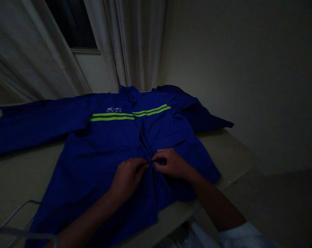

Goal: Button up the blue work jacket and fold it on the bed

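A blue work jacket (101,144) lies spread front side up, its sleeves stretched out to both sides. Across its chest runs a yellow-green striped band, with a pale printed logo above the band on the left. My left hand (128,175) pinches the jacket's front edge near the middle. Opposite it, my right hand (171,163) pinches the other front edge, and the fingertips of both hands almost meet there. Whatever fastener may lie between the fingers is too small and dark to make out. Below the hands the two front edges hang apart.
The jacket lies on a pale table (230,151) whose right edge slopes toward me. Bent metal or plastic rods (18,220), perhaps hangers, lie at the lower left. Long curtains (140,41) and a wall (235,69) stand behind. The room is dim.
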`<control>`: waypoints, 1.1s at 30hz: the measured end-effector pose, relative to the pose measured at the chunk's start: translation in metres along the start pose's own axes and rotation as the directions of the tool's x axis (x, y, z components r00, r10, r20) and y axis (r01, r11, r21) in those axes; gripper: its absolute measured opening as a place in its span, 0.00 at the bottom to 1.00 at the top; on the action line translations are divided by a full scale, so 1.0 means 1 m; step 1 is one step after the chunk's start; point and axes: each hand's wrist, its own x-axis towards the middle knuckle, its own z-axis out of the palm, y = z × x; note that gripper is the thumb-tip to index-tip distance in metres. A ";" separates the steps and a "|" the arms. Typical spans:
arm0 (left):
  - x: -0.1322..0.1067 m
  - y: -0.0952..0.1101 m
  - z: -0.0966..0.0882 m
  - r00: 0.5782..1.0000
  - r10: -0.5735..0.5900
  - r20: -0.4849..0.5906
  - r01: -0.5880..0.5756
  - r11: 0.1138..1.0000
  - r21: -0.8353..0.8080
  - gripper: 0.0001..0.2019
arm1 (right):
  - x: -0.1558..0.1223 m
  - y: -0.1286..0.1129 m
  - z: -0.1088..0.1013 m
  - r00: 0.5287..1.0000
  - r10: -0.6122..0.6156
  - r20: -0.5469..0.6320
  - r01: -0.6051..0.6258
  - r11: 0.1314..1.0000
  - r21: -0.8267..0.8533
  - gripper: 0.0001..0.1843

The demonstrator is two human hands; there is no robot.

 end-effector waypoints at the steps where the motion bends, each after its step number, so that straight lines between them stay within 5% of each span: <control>1: -0.001 0.001 0.001 1.000 -0.004 -0.015 0.004 1.000 -0.009 0.08 | 0.000 -0.001 0.000 1.000 -0.009 -0.001 0.009 1.000 -0.019 0.08; 7: -0.007 -0.007 0.015 0.991 0.050 -0.127 -0.052 0.999 -0.011 0.04 | -0.002 -0.004 0.006 0.999 -0.040 -0.014 0.039 0.996 -0.085 0.05; 13: -0.012 -0.015 0.026 0.973 0.175 -0.152 -0.176 0.984 0.004 0.12 | -0.003 -0.003 0.004 0.999 0.006 0.054 -0.008 1.000 0.020 0.08; 16: -0.009 -0.011 0.016 0.992 0.087 -0.087 -0.097 0.987 -0.124 0.11 | -0.003 0.000 0.001 0.978 0.140 0.158 -0.169 0.966 0.196 0.15; 18: -0.006 -0.007 0.007 1.000 -0.009 -0.015 0.005 0.971 -0.239 0.09 | -0.002 0.002 0.002 0.971 0.185 0.149 -0.220 0.940 0.262 0.10; 24: -0.001 -0.003 -0.008 0.995 -0.085 0.057 0.100 0.938 -0.332 0.11 | -0.001 0.001 0.008 0.998 0.070 -0.003 -0.068 0.978 0.200 0.05; 33: -0.001 -0.001 -0.006 0.992 -0.106 0.062 0.120 0.943 -0.310 0.16 | -0.002 -0.001 0.009 0.999 -0.018 -0.047 0.022 0.996 0.084 0.06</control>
